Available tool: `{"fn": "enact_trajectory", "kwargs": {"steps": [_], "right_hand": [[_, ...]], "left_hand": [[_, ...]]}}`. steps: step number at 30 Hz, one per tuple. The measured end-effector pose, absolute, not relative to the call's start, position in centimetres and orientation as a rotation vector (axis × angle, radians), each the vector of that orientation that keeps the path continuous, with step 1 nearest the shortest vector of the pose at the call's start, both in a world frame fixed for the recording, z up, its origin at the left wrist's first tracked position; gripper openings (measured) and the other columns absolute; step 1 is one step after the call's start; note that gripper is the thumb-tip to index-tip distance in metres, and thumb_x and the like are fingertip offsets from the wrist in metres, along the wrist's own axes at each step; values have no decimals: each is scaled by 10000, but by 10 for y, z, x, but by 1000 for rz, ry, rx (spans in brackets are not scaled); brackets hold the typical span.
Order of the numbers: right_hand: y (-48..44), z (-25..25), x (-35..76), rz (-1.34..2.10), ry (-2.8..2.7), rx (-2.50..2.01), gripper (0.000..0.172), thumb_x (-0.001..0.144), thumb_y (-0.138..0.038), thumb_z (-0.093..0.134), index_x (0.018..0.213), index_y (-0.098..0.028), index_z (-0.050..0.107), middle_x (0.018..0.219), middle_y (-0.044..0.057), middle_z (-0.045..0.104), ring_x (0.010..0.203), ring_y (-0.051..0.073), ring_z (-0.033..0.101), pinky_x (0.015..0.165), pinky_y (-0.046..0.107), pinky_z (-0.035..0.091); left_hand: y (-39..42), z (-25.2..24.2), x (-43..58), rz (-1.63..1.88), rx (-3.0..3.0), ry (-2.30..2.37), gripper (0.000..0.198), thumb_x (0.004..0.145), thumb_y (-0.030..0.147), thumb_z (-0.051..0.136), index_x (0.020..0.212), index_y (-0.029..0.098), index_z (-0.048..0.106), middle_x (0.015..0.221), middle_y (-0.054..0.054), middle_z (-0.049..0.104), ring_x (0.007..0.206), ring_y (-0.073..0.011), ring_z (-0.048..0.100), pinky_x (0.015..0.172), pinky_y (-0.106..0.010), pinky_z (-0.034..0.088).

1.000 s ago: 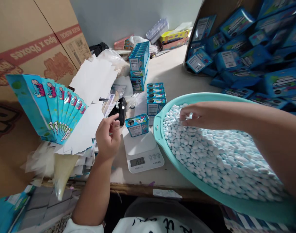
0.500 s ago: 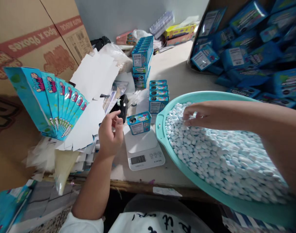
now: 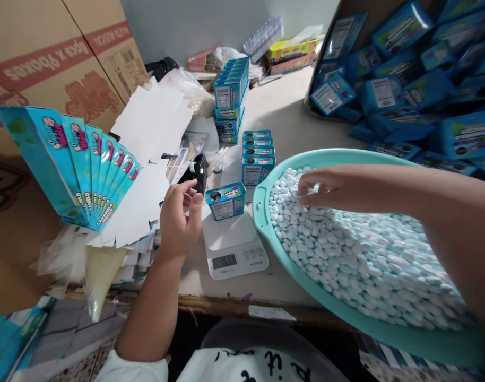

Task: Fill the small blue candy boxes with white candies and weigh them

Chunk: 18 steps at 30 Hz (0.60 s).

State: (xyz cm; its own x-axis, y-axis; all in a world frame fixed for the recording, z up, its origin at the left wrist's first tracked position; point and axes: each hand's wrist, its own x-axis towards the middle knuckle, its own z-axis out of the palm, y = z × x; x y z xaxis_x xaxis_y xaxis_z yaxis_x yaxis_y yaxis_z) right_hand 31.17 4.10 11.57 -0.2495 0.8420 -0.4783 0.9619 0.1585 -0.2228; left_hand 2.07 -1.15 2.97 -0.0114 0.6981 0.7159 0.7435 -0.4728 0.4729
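My left hand (image 3: 181, 216) is raised just left of the kitchen scale (image 3: 230, 236), fingers loosely bent and apart, holding nothing. A small blue candy box (image 3: 225, 201), lettered "Caramelo Macizo", stands upright on the weighing plate. The scale's display (image 3: 224, 261) seems to read 153.7. Over at the far left of the turquoise tub (image 3: 260, 207), my right hand (image 3: 316, 187) reaches down with curled fingertips at the white and pale blue candies (image 3: 338, 265). Whatever lies between those fingertips is too hidden to make out.
Several filled boxes (image 3: 258, 159) stand in a row behind the scale, near a taller stack (image 3: 230, 95). Left are fanned blue cartons (image 3: 87, 164), white card sheets (image 3: 147, 122) and a black tape dispenser (image 3: 200, 172). A large carton of blue boxes (image 3: 386, 93) sits back right.
The view has shifted slightly. Both hands keep nearly the same pose, and the box stays on the scale.
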Motion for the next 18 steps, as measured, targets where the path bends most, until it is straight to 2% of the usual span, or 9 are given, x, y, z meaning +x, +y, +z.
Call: {"fn": "enact_trajectory", "kwargs": {"steps": [4, 9, 18], "right_hand": [[39, 118, 309, -707, 2182, 1768, 135, 918, -292, 530, 913, -214, 641, 923, 74, 708, 776, 220, 619, 681, 303, 394], [43, 110, 314, -665, 2172, 1777, 119, 928, -296, 566, 978, -224, 646, 924, 69, 703, 771, 225, 629, 689, 310, 407], [43, 111, 315, -634, 2181, 1761, 118, 926, -283, 587, 999, -226, 660, 922, 67, 703, 775, 228, 640, 680, 314, 425]], "left_hand": [[-11, 29, 20, -1510, -2204, -1581, 322, 1031, 442, 493, 1177, 192, 635, 962, -53, 662, 824, -160, 637, 712, -288, 546], [-10, 26, 21, -1450, -2289, -1567, 332, 1032, 453, 496, 1213, 202, 618, 993, -53, 644, 840, -163, 632, 732, -296, 555], [-8, 21, 23, -1394, -2393, -1586, 397, 1028, 484, 502, 1307, 207, 555, 1195, -113, 616, 958, -195, 639, 851, -363, 576]]}}
